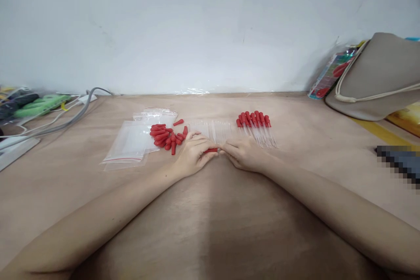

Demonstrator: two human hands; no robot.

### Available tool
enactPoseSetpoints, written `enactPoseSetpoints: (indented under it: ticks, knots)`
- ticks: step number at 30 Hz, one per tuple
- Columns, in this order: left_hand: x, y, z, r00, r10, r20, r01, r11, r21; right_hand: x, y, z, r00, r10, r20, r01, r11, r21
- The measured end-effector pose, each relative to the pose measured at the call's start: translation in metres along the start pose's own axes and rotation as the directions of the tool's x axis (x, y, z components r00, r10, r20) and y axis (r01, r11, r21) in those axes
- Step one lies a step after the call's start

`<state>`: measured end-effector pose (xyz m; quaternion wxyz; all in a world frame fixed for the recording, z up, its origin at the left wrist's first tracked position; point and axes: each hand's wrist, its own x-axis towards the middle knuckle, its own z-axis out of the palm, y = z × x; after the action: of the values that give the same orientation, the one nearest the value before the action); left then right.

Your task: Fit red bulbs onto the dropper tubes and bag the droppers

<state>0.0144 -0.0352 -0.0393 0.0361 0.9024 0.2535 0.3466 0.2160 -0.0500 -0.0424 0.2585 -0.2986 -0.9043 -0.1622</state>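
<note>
On the brown tabletop [183, 223], left fingers [204, 144] hold a red bulb [211, 150].

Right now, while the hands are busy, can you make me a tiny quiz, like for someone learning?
1. What colour is the bulb in the left hand?
2. True or false: the red-capped tubes lie to the right of the loose red bulbs.
3. What lies between those two groups? A) grey bag B) bare clear tubes C) grey cable

Key: 1. red; 2. true; 3. B
</note>
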Motion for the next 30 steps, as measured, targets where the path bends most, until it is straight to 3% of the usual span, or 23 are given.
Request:
enactPoseSetpoints:
  ticks: [5,9,18,30]
  knots:
    - [-0.001,-0.008,-0.005,0.995,-0.095,-0.016,0.095,0.995,0.027,-0.004,0.009,-0.005,0.997,0.077,0.021,-0.078,0.996,0.050]
    - [-0.004,-0.010,-0.007,0.996,-0.090,0.009,0.089,0.995,0.054,-0.013,0.012,-0.005,0.992,0.119,0.030,-0.122,0.988,0.095]
    - [-0.003,-0.002,-0.007,0.987,-0.162,0.009,0.162,0.986,-0.034,-0.014,0.009,0.004,0.973,0.123,-0.194,-0.097,0.986,0.139]
    - [-0.004,-0.004,-0.006,0.980,-0.196,0.037,0.199,0.969,-0.145,-0.015,0.008,0.010,0.967,0.092,-0.239,-0.089,0.996,0.027]
